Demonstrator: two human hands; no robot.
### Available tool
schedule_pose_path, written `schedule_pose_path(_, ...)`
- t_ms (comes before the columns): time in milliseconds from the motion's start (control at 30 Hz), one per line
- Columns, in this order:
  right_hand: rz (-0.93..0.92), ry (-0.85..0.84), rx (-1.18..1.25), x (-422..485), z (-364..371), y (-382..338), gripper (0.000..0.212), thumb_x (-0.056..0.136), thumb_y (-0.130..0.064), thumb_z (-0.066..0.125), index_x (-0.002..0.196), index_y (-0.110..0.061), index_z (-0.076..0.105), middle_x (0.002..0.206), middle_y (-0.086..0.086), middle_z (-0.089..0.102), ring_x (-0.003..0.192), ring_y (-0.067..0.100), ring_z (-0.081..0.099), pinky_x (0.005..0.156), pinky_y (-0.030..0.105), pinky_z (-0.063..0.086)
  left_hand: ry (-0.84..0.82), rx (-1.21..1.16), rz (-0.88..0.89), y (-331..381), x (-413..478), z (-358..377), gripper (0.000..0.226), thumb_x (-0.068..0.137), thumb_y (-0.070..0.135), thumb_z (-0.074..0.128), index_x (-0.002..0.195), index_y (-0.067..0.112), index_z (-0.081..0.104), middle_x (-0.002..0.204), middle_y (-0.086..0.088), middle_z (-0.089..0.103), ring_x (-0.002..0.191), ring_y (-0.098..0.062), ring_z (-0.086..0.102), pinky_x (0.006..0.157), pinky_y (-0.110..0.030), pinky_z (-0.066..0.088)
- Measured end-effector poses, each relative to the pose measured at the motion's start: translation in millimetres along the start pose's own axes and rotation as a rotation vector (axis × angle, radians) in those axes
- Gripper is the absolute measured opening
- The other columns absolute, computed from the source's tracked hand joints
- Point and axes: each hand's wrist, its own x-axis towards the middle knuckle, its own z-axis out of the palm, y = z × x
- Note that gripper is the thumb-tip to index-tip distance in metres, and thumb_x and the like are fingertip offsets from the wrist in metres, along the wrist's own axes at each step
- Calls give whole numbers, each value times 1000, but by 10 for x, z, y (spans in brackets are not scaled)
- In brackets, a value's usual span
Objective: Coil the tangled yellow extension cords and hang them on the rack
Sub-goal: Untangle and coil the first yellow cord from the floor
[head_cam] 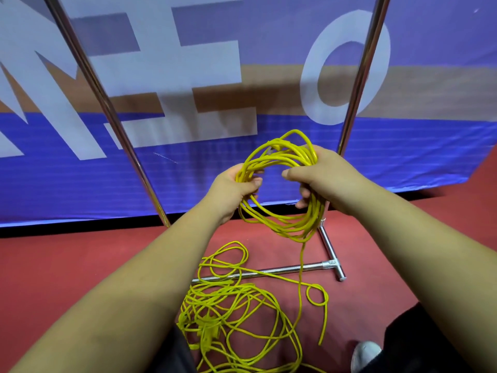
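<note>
Floor (67,265) underfoot is a smooth, matte red sheet running back to the wall. At the bottom edge are dark trousers (419,343) and the toe of a pale shoe (364,354). Just left of the shoe a loose yellow tangle (236,319) lies spread on the red surface. Its farther loops cross the low chrome base tube of the rack (269,271), which ends in a T-joint at the right.

Above that, both bare forearms reach forward. The left hand (231,192) grips one side of a yellow coil (282,227), fingers curled round the bundled turns. The right hand (320,176) grips the opposite side, thumb over the top and fingers wrapped beneath. The coil is held in the air between the rack's two shiny uprights, which rise and splay out of the top of the view. One strand drops from the coil's lower edge to the floor, makes a small loop there and ends near the shoe.

Behind the rack hangs a blue banner (188,179) with big white letters and a tan band, a black strip along its foot where it meets the floor.
</note>
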Motion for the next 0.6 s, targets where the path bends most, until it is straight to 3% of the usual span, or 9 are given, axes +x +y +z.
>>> schedule_pose_path(100,-40,-3,-22,43,0,34,19,93,-11,75,107,-15,64,59,4,46,45,21,48,60,55,64,27,61,41,-16,39,11,19,92,1,71,98,19,70,82,5,66,71,-14,57,67,-31,49)
schedule_pose_path(200,-59,-14,-63,61,5,58,15,94,-12,70,93,-25,63,66,6,45,44,22,47,58,53,62,34,123,25,-86,51,5,13,89,8,75,95,13,64,77,3,62,68,-16,56,65,-32,48)
schedule_pose_path(367,-63,66,-137,80,27,125,14,93,-15,63,88,-28,65,62,3,47,45,26,49,53,48,56,-58,300,-202,-182,-2,-45,49,76,52,84,105,18,63,92,-1,69,88,-19,66,78,-38,49)
schedule_pose_path(500,2,200,-129,84,48,154,11,93,-16,60,82,-17,59,59,7,47,43,29,51,53,47,55,-364,652,-548,-302,-178,-88,84,74,76,74,127,13,57,124,-3,66,107,-19,70,87,-40,57)
schedule_pose_path(600,60,252,-111,56,94,157,20,92,-16,59,72,-16,54,55,8,47,39,29,51,53,47,52,-721,1174,-557,-426,-362,84,91,80,71,73,147,13,50,132,-7,65,112,-24,68,101,-45,55)
